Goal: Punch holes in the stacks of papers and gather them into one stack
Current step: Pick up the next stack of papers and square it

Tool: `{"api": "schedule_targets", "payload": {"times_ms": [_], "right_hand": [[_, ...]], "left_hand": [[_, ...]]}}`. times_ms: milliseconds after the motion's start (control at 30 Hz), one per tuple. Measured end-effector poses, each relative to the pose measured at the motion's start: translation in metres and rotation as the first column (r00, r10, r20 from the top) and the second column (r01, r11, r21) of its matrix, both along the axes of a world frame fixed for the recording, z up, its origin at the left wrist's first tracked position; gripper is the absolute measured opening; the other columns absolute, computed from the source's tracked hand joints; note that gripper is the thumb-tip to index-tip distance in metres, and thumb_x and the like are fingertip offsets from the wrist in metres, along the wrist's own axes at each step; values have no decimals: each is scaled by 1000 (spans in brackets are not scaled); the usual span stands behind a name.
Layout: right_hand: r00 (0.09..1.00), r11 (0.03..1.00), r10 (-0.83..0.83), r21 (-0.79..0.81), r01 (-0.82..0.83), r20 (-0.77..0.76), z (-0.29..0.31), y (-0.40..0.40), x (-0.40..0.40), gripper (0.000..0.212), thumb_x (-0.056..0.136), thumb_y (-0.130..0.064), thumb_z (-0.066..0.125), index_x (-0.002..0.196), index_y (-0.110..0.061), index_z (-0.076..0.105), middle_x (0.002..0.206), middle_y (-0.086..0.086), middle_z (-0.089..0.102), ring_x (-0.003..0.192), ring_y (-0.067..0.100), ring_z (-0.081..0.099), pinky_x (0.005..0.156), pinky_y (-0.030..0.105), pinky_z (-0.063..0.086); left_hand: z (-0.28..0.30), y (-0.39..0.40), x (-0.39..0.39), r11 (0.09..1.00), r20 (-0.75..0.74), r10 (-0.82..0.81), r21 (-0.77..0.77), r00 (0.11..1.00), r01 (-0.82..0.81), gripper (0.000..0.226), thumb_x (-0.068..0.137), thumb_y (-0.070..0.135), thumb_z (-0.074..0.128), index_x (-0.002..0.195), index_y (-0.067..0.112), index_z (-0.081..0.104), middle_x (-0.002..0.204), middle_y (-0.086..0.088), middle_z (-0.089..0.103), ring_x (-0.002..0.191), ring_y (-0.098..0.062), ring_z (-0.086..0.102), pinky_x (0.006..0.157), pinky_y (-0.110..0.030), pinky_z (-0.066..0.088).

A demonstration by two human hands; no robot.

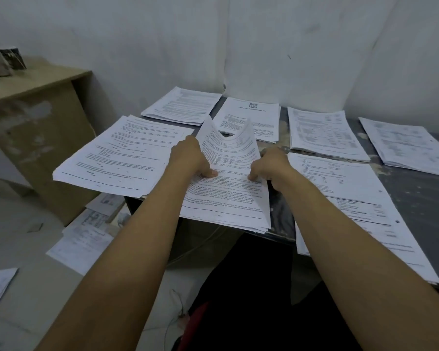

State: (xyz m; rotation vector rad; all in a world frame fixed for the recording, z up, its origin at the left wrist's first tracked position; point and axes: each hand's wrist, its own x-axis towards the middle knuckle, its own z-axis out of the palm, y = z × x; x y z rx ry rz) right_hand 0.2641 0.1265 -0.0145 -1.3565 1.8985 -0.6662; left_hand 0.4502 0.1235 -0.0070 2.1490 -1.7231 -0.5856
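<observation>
- Right now your two hands hold one bundle of papers [228, 178] at the near edge of a dark table [416, 198], straight in front of you.
- Your left hand [190, 158] grips the bundle's left side, thumb lying on the top page and fingers curled out of sight beneath.
- Your right hand [269, 165] grips the right side the same way, thumb pressing the print.
- Squeezed from both sides, the far end of the bundle bows upward into a trough; this looks like a lift or a squaring-up, probably to carry it onto another pile.
- Just left of it lies a thick stack [119, 155] that juts over the table's edge.
- Just right lies a long stack [345, 198] with a punched hole showing near its right margin, so it seems already done.
- Four more stacks sit along the wall: a far-left one [183, 105], a title-page one [251, 117], then two to the right [325, 133] and [408, 145].
- No hole punch is visible anywhere.
- The neighbouring stacks crowd both sides, so a wide swing could knock the overhanging one.
- Loose sheets [84, 236] litter the floor beside a brown cabinet [36, 122] on your left.
</observation>
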Motion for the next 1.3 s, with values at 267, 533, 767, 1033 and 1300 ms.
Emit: {"api": "schedule_targets", "payload": {"times_ms": [267, 533, 767, 1033, 1300], "right_hand": [[992, 996, -68, -48, 74, 110, -2, 9, -5, 35, 66, 4, 85, 94, -5, 66, 102, 9, 70, 94, 28, 67, 87, 42, 59], [971, 996, -17, -86, 39, 239, 8, 20, -11, 31, 80, 10, 71, 110, 0, 69, 114, 10, 70, 97, 26, 66, 86, 38, 58], [900, 952, 51, -295, 88, 432, 59, 26, -22, 36, 82, 5, 74, 114, -10, 68, 112, 3, 71, 90, 18, 69, 65, 26, 55], [884, 838, 119, -523, 155, 453, 94, 31, -27, 29, 86, -4, 71, 110, -20, 67, 103, -6, 70, 91, 11, 66, 69, 26, 55], [902, 828, 113, -541, 146, 417, 78, 30, -18, 22, 101, -17, 57, 121, -18, 64, 109, -5, 67, 95, 15, 62, 75, 23, 51]], "left_hand": [[-21, 2, 12, 995, -267, -31, -100, 963, 4, 96, 54, 34, 98, 133, 12, 47, 127, -3, 59, 118, -23, 57, 90, -35, 50], [-27, 21, 18, 973, -686, -84, -212, 723, -89, 45, 85, 11, 78, 126, 11, 59, 117, 0, 68, 107, -21, 66, 84, -33, 57], [20, 11, 23, 915, -714, -203, -382, 670, -130, 30, 91, 17, 71, 121, 19, 68, 113, 6, 74, 95, -14, 73, 85, -40, 61], [67, 12, 13, 787, -691, -392, -593, 607, -168, 27, 91, 17, 73, 116, 16, 65, 104, 11, 72, 86, -1, 71, 67, -16, 57], [67, 14, 8, 751, -620, -437, -650, 652, -115, 23, 96, 27, 65, 119, 21, 64, 109, 12, 71, 95, -8, 71, 75, -25, 61]]}}
